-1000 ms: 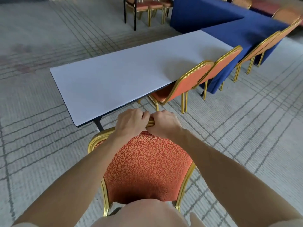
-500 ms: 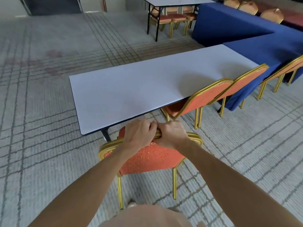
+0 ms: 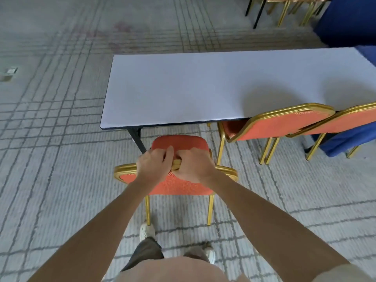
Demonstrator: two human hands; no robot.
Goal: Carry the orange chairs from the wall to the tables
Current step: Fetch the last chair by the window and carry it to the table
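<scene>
grey carpet (image 3: 61, 159) crossed by a dark grid of lines covers the hall floor. centre: a white-topped table (image 3: 203, 88) on a black leg (image 3: 138, 139), its long near edge facing the person. foreground: an orange chair (image 3: 183, 187) with a gold metal frame (image 3: 124, 170), placed near the table's near left corner, seat toward the table and just short of its edge, backrest toward the person. the left hand (image 3: 153, 166) and the right hand (image 3: 195, 166) sit side by side on the middle of the backrest's top rail, the fingers of both curled tightly over it, the two hands almost touching. the two rear legs reach down to the carpet; whether they bear on it cannot be told. right: a second orange chair (image 3: 280, 124), seat tucked under the table edge, and just beside it a third orange chair (image 3: 345, 121) in front of a blue tablecloth (image 3: 350, 143). top right: further gold-legged chairs (image 3: 283, 12). bottom: white shoes (image 3: 147, 231) on the carpet behind the held chair. far left: a small pale object (image 3: 9, 73) on the floor, too small to identify.
</scene>
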